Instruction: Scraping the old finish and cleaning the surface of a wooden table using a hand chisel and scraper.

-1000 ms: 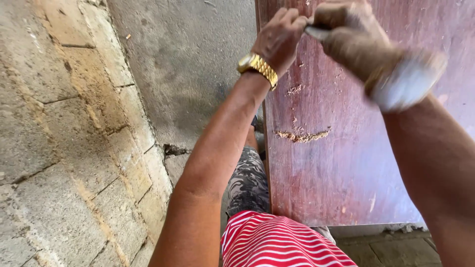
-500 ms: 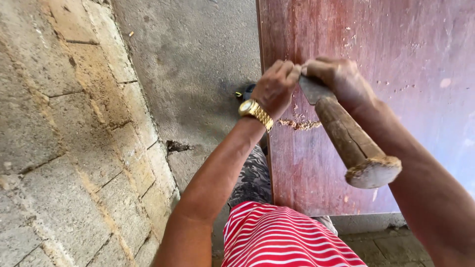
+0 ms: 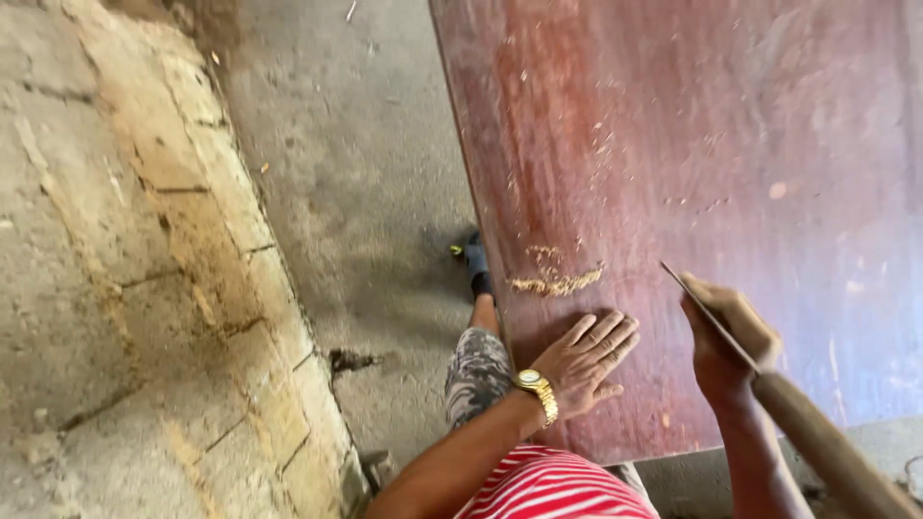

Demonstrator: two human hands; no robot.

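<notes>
A large reddish-brown wooden board (image 3: 711,144) stands on edge in front of me. My left hand (image 3: 586,360), with a gold wristwatch (image 3: 538,392), lies flat and open against the board's lower part. Just above its fingers is a chipped notch with pale wood shavings (image 3: 558,279). My right hand (image 3: 726,341) is closed around a chisel (image 3: 711,315). Its thin metal blade points up-left across the board, and its thick wooden handle (image 3: 827,452) runs down to the right, out of view.
A rough block wall (image 3: 115,288) rises on the left, with a strip of grey concrete floor (image 3: 356,173) between it and the board. My foot in a dark sandal (image 3: 476,271) rests by the board's edge. Patterned shorts (image 3: 476,370) and a red-striped shirt (image 3: 558,490) fill the bottom.
Both hands were together on the chisel at the notch. My left hand has let go and now lies flat on the board, while my right hand has drawn the chisel down and right.
</notes>
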